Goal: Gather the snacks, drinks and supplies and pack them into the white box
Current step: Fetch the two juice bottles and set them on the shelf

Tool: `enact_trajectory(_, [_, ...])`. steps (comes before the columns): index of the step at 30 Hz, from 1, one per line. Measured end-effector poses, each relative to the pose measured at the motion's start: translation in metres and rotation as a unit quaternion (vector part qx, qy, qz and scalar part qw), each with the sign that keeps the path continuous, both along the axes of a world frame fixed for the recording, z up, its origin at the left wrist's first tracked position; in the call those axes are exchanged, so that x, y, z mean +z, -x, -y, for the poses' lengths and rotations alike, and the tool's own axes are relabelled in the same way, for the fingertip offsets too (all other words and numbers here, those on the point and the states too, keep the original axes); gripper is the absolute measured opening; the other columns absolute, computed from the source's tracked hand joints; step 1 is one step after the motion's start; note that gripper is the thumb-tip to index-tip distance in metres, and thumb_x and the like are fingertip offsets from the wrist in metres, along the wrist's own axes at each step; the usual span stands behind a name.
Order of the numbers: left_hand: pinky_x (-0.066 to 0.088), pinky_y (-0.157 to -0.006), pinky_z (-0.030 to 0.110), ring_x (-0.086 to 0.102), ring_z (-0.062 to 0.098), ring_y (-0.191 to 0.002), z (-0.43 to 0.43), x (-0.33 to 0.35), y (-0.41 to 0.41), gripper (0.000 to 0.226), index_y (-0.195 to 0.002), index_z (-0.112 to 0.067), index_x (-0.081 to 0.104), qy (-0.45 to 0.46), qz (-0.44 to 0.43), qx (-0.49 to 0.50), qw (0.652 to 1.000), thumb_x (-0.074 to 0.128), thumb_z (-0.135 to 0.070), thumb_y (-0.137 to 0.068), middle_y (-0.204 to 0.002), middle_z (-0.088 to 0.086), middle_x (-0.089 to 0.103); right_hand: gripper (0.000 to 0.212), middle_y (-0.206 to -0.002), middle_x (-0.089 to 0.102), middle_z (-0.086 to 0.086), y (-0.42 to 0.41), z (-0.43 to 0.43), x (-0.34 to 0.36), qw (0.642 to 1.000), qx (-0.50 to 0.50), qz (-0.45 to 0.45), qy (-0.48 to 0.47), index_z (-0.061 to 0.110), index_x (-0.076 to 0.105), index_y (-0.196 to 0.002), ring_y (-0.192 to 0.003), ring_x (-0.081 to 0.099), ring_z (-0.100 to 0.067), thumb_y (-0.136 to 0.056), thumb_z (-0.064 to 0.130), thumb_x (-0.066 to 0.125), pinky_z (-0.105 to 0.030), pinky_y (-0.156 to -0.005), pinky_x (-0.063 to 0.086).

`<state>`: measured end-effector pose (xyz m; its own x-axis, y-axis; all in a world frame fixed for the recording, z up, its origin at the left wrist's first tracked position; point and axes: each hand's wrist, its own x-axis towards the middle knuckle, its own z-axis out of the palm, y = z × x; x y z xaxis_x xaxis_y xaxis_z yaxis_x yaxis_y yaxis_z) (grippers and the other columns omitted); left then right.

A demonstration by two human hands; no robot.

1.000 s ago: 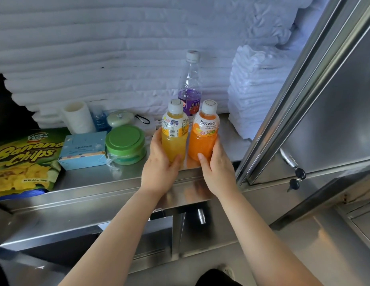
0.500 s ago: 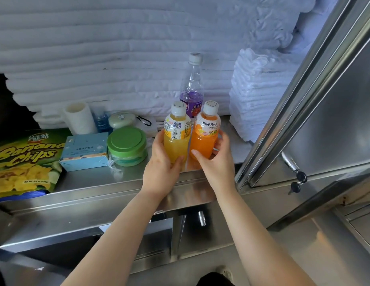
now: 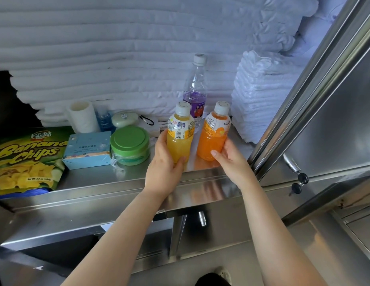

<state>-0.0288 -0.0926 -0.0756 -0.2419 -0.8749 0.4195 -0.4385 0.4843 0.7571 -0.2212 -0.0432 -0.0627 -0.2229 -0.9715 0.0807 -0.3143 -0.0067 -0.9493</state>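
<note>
In the middle of the frame the left hand (image 3: 163, 162) grips a yellow juice bottle (image 3: 180, 141), thumb curled across its lower front and fingers wrapped behind. Just to its right, the right hand (image 3: 231, 159) holds an orange juice bottle (image 3: 212, 141) the same way, fingers around its lower right side. Both bottles stand nearly upright, long axis running up the frame, white caps on top and leaning a little to the right. A narrow gap separates them. They are at the front of a steel shelf (image 3: 93, 178); I cannot tell whether their bottoms rest on it.

Behind them a tall clear bottle (image 3: 195, 87) with a purple label stands upright. To the left along the shelf sit a green-lidded tub (image 3: 129, 145), a light blue box (image 3: 87, 149) and, at the left edge, a bag of banana chips (image 3: 25, 159). A paper roll (image 3: 83, 116) stands behind the box. Folded white towels (image 3: 258, 96) are stacked at the right, beside an open steel door with keys (image 3: 299, 183) in its lock.
</note>
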Motion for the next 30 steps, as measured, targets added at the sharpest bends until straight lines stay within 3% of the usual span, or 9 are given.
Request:
enact_trajectory(7, [0.040, -0.075, 0.028, 0.050, 0.023, -0.118, 0.000, 0.000, 0.000, 0.077, -0.143, -0.017, 0.015, 0.009, 0.003, 0.004, 1.000, 0.065, -0.021, -0.083, -0.145, 0.002, 0.035, 0.050, -0.121, 0.058, 0.018, -0.008, 0.002, -0.004, 0.998, -0.044, 0.027, 0.022, 0.034, 0.044, -0.127, -0.114, 0.055, 0.001, -0.085, 0.020, 0.068, -0.032, -0.100, 0.044])
enact_trajectory(11, [0.045, -0.076, 0.031, 0.051, 0.024, -0.117, 0.000, 0.000, 0.001, 0.077, -0.142, -0.014, 0.018, 0.022, 0.004, 0.004, 1.000, 0.066, -0.023, -0.083, -0.143, 0.005, 0.038, 0.056, -0.110, 0.059, 0.013, -0.042, 0.007, -0.008, 0.979, -0.183, -0.032, 0.089, 0.034, 0.045, -0.110, -0.096, 0.056, 0.007, -0.066, 0.039, 0.079, -0.007, -0.074, 0.044])
enact_trajectory(15, [0.042, -0.076, 0.028, 0.051, 0.022, -0.118, 0.000, -0.001, 0.002, 0.077, -0.142, -0.014, 0.017, 0.028, 0.002, 0.005, 1.000, 0.066, -0.025, -0.083, -0.142, 0.005, 0.038, 0.061, -0.106, 0.055, 0.005, -0.054, 0.012, -0.011, 0.957, -0.252, -0.093, 0.111, 0.022, 0.046, -0.110, -0.096, 0.054, -0.006, -0.063, 0.042, 0.080, -0.009, -0.067, 0.042])
enact_trajectory(20, [0.047, -0.078, 0.032, 0.049, 0.018, -0.119, 0.000, 0.001, 0.002, 0.076, -0.140, -0.018, 0.019, 0.025, -0.013, 0.009, 1.000, 0.068, -0.027, -0.082, -0.141, 0.002, 0.039, 0.059, -0.106, 0.055, 0.003, -0.053, 0.011, -0.012, 0.954, -0.250, -0.119, 0.118, 0.018, 0.048, -0.110, -0.097, 0.054, -0.010, -0.066, 0.041, 0.080, -0.008, -0.068, 0.040])
enact_trajectory(27, [0.048, -0.082, 0.035, 0.049, 0.027, -0.116, -0.001, 0.004, 0.008, 0.079, -0.133, -0.001, 0.033, 0.042, -0.025, 0.063, 0.997, 0.079, -0.020, -0.071, -0.127, 0.012, 0.044, 0.061, -0.110, 0.055, 0.000, -0.053, 0.010, -0.012, 0.951, -0.250, -0.136, 0.124, 0.016, 0.047, -0.113, -0.099, 0.053, -0.011, -0.068, 0.041, 0.080, 0.001, -0.069, 0.038])
enact_trajectory(30, [0.050, -0.083, 0.037, 0.049, 0.028, -0.114, -0.001, 0.006, 0.008, 0.081, -0.131, 0.000, 0.034, 0.047, -0.023, 0.069, 0.996, 0.081, -0.020, -0.068, -0.124, 0.013, 0.045, 0.062, -0.112, 0.055, 0.000, -0.053, 0.009, -0.012, 0.949, -0.247, -0.149, 0.124, 0.017, 0.046, -0.115, -0.100, 0.053, -0.010, -0.070, 0.043, 0.078, -0.002, -0.066, 0.039])
